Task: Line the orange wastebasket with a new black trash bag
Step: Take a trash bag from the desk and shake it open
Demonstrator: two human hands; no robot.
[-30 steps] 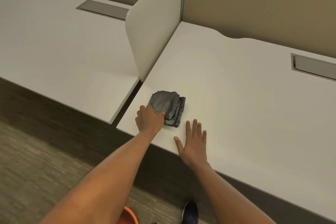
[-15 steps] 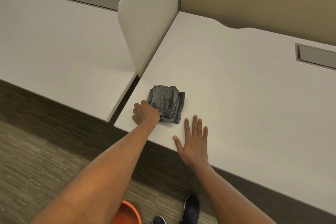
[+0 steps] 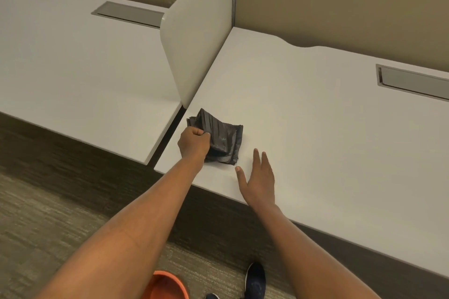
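Observation:
A small stack of folded black trash bags [image 3: 222, 139] lies on the white desk [image 3: 315, 133] near its front left corner. My left hand [image 3: 194, 142] is closed on the top bag, whose left edge is lifted off the stack. My right hand [image 3: 258, 177] hovers flat just right of the stack, fingers apart, holding nothing. The rim of the orange wastebasket [image 3: 167, 285] shows on the floor at the bottom edge, partly hidden behind my left forearm.
A white divider panel [image 3: 194, 46] stands between this desk and a second white desk [image 3: 80, 75] on the left. Each desk has a grey cable hatch [image 3: 413, 81]. My dark shoe [image 3: 255, 281] rests on the carpet [image 3: 36, 213] beside the wastebasket.
My left hand has closed on the top bag and raised its left edge off the stack. My right hand has tilted slightly. The camera view has shifted, showing more of the wastebasket.

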